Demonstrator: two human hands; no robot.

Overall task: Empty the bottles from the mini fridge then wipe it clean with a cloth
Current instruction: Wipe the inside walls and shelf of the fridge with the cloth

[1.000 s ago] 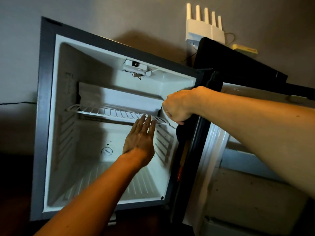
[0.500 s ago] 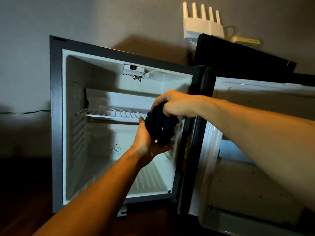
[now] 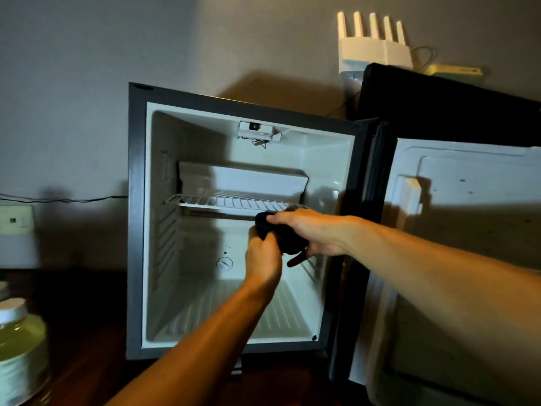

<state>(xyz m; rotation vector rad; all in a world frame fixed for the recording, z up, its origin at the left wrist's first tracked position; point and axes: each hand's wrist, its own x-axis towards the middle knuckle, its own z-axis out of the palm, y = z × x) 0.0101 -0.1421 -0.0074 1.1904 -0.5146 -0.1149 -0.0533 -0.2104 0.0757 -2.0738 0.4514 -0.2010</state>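
Both hands, left hand (image 3: pixel 263 256) and right hand (image 3: pixel 314 234), grip a dark, bunched cloth (image 3: pixel 281 234) inside the bare white mini fridge (image 3: pixel 164 230).

readable text: none | faint embossed marks on white plastic left inner wall of mini fridge (image 3: pixel 164 171): too blurred to read | label on pale green-liquid bottle with white cap (image 3: pixel 20 347): no legible print

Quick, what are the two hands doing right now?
Left hand: fingers curled, gripping the dark cloth inside the mini fridge.
Right hand: also holding the dark cloth, from above.
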